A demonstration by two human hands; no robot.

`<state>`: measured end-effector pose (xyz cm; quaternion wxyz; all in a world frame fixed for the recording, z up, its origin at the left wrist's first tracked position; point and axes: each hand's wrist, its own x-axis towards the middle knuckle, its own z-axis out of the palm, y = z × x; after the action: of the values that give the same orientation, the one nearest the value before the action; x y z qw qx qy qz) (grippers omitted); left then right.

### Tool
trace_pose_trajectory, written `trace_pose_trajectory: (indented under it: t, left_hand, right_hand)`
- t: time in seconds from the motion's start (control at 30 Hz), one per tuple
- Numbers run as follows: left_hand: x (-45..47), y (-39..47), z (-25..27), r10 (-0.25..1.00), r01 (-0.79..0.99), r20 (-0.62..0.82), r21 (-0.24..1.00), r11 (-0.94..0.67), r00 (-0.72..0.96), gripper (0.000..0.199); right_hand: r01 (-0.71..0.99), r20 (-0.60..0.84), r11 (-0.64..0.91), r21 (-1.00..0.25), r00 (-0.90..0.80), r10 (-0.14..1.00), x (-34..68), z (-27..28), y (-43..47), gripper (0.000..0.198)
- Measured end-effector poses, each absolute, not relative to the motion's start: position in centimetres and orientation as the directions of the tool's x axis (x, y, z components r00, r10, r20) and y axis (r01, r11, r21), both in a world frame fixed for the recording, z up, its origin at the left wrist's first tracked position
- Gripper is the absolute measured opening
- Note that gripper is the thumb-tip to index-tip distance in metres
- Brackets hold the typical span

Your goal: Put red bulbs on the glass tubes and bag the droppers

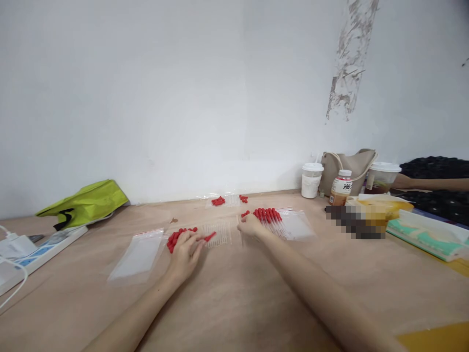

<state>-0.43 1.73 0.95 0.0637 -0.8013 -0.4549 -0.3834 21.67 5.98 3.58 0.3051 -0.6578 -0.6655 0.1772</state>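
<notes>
My left hand [186,252] is closed around a red rubber dropper bulb [210,236], its narrow end pointing right. Beneath and behind those fingers lies a pile of red rubber bulbs [173,239]. Between my hands, thin clear glass dropper tubes [218,233] lie side by side in a row. My right hand [251,226] pinches what looks like a slim glass tube [241,238]; its upper end is hidden by the fingers. Just right of this hand, several droppers [270,217] with red bulbs fitted on their tubes lie on a clear plastic bag [300,226].
Zip bags [137,254] lie left; red bulbs [218,201] sit on plastic near the wall. A power strip [47,252] and green bag [88,200] stand far left. Right are a cup [312,181], bottle [340,188], handbag [351,166] and another person's arm [432,184].
</notes>
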Motion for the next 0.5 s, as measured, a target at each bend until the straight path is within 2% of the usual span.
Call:
trace_pose_trajectory:
  t: [0.13,0.2,0.3,0.4,0.5]
  left_hand:
    - [1.9,-1.5,1.6,0.685,0.570,0.411,0.380,-0.729,0.601,0.019]
    - [2.9,-2.5,1.7,0.674,0.530,0.356,0.426,-0.734,0.647,0.020]
    - [4.0,-2.9,1.4,0.721,0.556,0.342,0.468,-0.687,0.603,0.018]
    - [4.8,-2.6,0.8,0.758,0.600,0.349,0.466,-0.650,0.551,0.024]
    - [5.3,-2.3,0.2,0.759,0.605,0.390,0.459,-0.651,0.521,0.018]
  right_hand:
    - [0.741,0.216,0.190,-0.644,-0.063,0.974,26.3,2.7,2.7,0.018]
    - [0.690,0.379,0.396,-0.606,-0.187,0.906,28.1,1.8,0.9,0.018]
    - [0.633,0.546,0.594,-0.496,-0.304,0.780,29.4,0.7,-1.4,0.020]
    - [0.604,0.597,0.662,-0.443,-0.353,0.721,29.2,0.0,-2.9,0.021]
    - [0.584,0.607,0.689,-0.429,-0.378,0.699,28.4,-0.4,-3.7,0.021]
